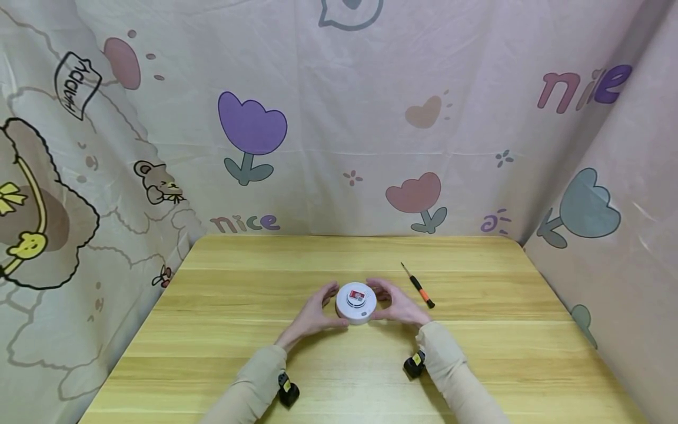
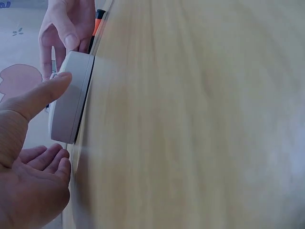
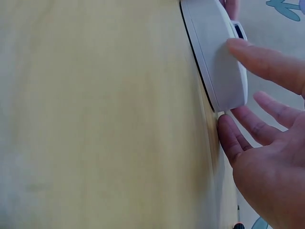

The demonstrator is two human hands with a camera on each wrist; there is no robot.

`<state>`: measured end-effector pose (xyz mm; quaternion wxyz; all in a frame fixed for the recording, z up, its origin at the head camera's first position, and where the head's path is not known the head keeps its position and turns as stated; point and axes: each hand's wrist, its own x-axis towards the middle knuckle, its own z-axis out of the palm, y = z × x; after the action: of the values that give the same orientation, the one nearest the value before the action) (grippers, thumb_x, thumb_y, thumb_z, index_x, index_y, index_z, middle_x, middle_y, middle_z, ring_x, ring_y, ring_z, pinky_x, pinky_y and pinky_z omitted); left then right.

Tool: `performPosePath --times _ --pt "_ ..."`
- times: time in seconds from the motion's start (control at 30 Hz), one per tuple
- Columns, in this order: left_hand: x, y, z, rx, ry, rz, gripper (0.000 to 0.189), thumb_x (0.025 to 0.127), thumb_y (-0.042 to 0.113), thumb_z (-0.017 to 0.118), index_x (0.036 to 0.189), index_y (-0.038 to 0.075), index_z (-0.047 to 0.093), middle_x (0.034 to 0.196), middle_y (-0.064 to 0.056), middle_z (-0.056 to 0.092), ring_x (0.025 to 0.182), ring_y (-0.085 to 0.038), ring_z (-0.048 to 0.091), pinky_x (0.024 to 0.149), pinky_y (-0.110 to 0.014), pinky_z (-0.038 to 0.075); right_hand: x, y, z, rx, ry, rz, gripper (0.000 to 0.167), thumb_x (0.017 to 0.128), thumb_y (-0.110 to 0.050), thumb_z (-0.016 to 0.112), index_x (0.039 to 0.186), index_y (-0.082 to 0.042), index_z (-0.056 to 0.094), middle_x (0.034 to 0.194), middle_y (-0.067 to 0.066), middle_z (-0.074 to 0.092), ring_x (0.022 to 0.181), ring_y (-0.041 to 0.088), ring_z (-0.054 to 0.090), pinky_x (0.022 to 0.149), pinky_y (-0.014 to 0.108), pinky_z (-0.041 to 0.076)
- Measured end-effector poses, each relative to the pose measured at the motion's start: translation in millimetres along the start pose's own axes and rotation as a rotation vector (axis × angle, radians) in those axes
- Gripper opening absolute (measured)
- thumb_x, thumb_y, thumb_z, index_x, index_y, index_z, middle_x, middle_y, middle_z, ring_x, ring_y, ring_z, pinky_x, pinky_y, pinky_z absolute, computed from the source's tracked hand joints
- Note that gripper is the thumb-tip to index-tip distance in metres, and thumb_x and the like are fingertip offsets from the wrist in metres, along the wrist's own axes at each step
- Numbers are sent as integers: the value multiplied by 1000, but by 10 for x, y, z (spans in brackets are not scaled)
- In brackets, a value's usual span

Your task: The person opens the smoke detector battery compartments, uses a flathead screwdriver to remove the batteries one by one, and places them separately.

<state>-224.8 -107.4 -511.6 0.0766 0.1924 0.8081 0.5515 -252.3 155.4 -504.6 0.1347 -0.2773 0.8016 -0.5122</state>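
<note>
- Sleeves, two, pale beige: left sleeve (image 1: 249, 380) and right sleeve (image 1: 458, 368), gathered at the wrists, nearest the head camera.
- Wrist devices, black with yellow marks, one per arm: left wrist device (image 1: 288, 391); right wrist device (image 1: 414, 365).
- Left hand (image 1: 312, 315): at the left side of the smoke detector, thumb toward the near edge, fingers toward the far edge. Thumb and fingers stand well apart, fingers loosely bent, not closed tight. In the left wrist view the thumb overlaps the side wall; whether its tip presses there cannot be told.
- Right hand (image 1: 399, 305): at the opposite side, likewise spread about the rim, fingers relaxed, with no firm clasp visible. Thumb tip at the wall; firmness of contact cannot be told.
- Smoke detector (image 1: 349, 313), one, round, white, raised centre: between the two hands, face up, near the middle of the table, dark line along the base.
- Red label (image 1: 357, 294), one: on the detector's raised centre.
- Screwdriver (image 1: 422, 291), one, orange and black handle: lying beyond the right hand, to its right, tip toward the backdrop.
- Table (image 1: 238, 277), light wood grain.
- Fabric backdrop (image 1: 323, 118), pale, printed: purple tulip (image 1: 253, 125), red tulip (image 1: 415, 194), blue-grey tulip (image 1: 590, 206).
</note>
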Motion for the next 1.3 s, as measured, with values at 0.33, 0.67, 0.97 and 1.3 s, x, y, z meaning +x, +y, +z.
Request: performPosePath --times 0.33,0.67,0.97,1.3 --pt "9 -26 59 -33 8 21 99 71 0 87 149 -16 28 151 -35 40 143 -48 40 122 -53 32 -10 14 25 40 -32 -13 91 75 1 79 151 9 30 138 27 54 126 41 53 111 50 48" --pt "-3 -3 78 18 3 112 92 74 1 85 146 -19 30 147 -39 42 139 -50 43 119 -47 39 8 29 30 31 -40 -6 88 77 2 78 151 11 30 137 28 55 123 38 56 108 37 50" --pt "33 23 109 -44 1 52 91 71 -7 84 147 -14 35 149 -34 43 142 -48 42 121 -50 35 11 22 36 20 -30 3 86 77 2 77 150 12 32 137 30 55 122 38 57 109 43 49" --pt "32 37 120 -33 11 47 89 71 -7 84 146 -13 36 149 -33 44 141 -47 42 120 -51 35 16 38 46 8 -23 14 87 75 3 77 149 11 33 135 28 56 121 38 57 110 47 49"
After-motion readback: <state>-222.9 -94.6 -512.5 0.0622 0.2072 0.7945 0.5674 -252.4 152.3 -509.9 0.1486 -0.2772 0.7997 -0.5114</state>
